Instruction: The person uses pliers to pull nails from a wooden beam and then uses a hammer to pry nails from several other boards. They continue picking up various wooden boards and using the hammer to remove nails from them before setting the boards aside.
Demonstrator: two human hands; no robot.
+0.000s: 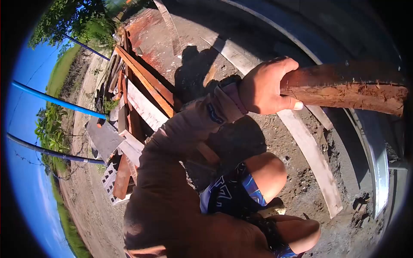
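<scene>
Gripping rough wooden beam (344, 88), left hand (264, 88) wrapped tight; far end beyond frame.

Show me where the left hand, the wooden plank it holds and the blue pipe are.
left hand (262, 88), head view, back of the hand.
wooden plank (344, 88), head view, its reddish face right of the hand.
blue pipe (60, 101), head view, middle of its length.

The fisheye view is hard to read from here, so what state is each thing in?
left hand, closed in a grip, thumb underneath.
reddish plank, gripped at its near end, rough and splintered, far end out of frame.
pale board, lying flat on the dirt.
scrap wood pile, heaped loosely, boards crossing.
</scene>
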